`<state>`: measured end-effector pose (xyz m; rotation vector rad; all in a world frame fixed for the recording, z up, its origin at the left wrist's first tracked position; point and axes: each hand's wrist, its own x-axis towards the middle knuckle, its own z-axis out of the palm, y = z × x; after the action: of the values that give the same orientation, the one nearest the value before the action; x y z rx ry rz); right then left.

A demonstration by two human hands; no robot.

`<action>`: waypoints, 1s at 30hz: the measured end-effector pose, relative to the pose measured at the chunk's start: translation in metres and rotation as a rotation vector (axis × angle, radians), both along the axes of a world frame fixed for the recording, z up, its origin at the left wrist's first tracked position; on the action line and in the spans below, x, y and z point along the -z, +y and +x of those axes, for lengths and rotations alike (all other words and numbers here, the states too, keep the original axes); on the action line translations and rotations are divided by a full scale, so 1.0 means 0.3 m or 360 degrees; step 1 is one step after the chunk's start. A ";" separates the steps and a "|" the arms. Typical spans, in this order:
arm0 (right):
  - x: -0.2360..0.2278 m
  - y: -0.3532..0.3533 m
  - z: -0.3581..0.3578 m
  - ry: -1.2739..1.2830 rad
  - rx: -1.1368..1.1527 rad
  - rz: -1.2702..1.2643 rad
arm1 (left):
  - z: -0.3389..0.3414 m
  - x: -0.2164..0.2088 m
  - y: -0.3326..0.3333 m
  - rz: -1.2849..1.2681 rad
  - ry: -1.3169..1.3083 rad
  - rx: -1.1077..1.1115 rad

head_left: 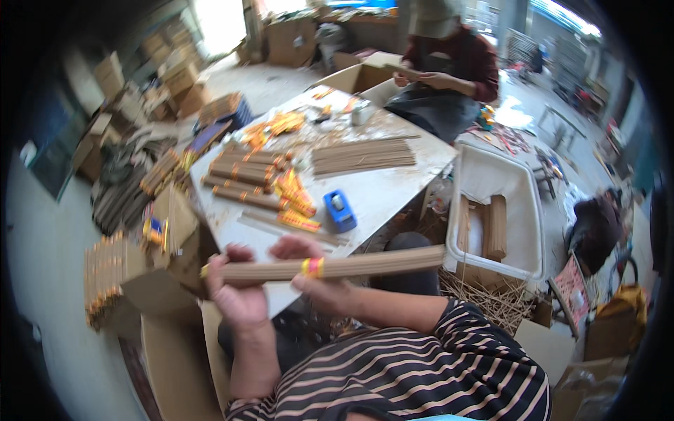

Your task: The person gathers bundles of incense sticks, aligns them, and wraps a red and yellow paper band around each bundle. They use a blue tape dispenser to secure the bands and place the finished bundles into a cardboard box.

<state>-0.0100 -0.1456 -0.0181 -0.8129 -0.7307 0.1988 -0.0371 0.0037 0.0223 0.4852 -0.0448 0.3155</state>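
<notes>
A bundle of brown incense sticks (pixel 372 264) lies level across both my hands, in front of the near table edge. My left hand (pixel 242 302) is around its left end, with fingers behind and palm beneath. At the yellow and red paper band (pixel 312 267), my right hand (pixel 326 291) grips the bundle, thumb in front and fingers behind. Both hands look slightly blurred. On the white table (pixel 421 179), several banded bundles (pixel 242 172) lie beside yellow and red labels (pixel 293 196). Loose sticks (pixel 365 156) are spread near its middle. A blue tape dispenser (pixel 340 210) stands nearby.
A white tub (pixel 533 231) with stick bundles is at the right. Another person (pixel 449 77) sits beyond the table, holding sticks. Cardboard boxes (pixel 172 358) and stacked bundles (pixel 109 277) stand at the left. Loose sticks (pixel 484 298) lie below the tub.
</notes>
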 end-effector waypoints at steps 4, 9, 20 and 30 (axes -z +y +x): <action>-0.062 0.010 0.041 0.0105 0.0362 0.0019 | 0.005 0.167 -0.068 -0.0228 0.0382 0.0160; -0.055 0.089 0.174 0.0219 0.0319 -0.0403 | -0.022 0.379 0.026 0.0276 0.0986 -0.0366; 0.169 0.258 0.264 0.0115 -0.0034 -0.1010 | 0.083 0.160 0.162 0.1576 0.0009 -0.0499; 0.040 0.244 0.176 -0.0255 -0.0066 -0.1213 | 0.147 -0.060 0.132 0.1254 -0.0122 -0.0381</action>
<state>0.0429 -0.0723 -0.0300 -1.5514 -0.8295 0.4681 0.0070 0.0434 0.0403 1.2652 -0.1905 0.5520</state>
